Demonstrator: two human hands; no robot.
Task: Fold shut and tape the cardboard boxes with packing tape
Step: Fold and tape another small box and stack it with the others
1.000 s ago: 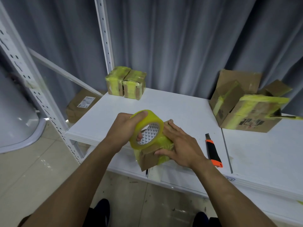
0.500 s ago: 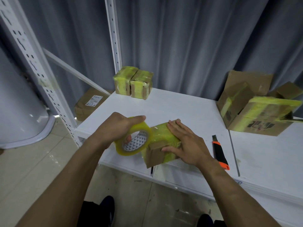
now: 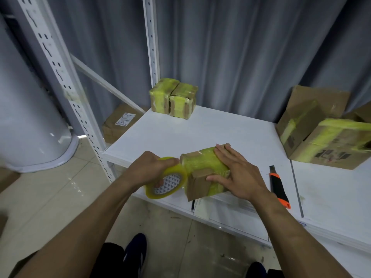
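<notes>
A small cardboard box (image 3: 202, 171) wrapped in yellowish tape lies near the front edge of the white shelf (image 3: 210, 135). My right hand (image 3: 236, 173) presses flat on its top and right side, fingers straight. My left hand (image 3: 148, 169) grips a roll of yellowish packing tape (image 3: 168, 180) just left of the box, fingers through its core and thumb over the rim. The roll sits low against the box's left face.
Two small taped boxes (image 3: 173, 98) stand at the shelf's back left. Larger taped and open boxes (image 3: 325, 133) sit at the right. An orange-and-black utility knife (image 3: 279, 187) lies right of my right hand. A labelled box (image 3: 120, 122) rests on the floor behind the shelf post (image 3: 66, 81).
My left hand has carried the tape roll from above the box down and to the left of it. My right hand stays pressed on the box.
</notes>
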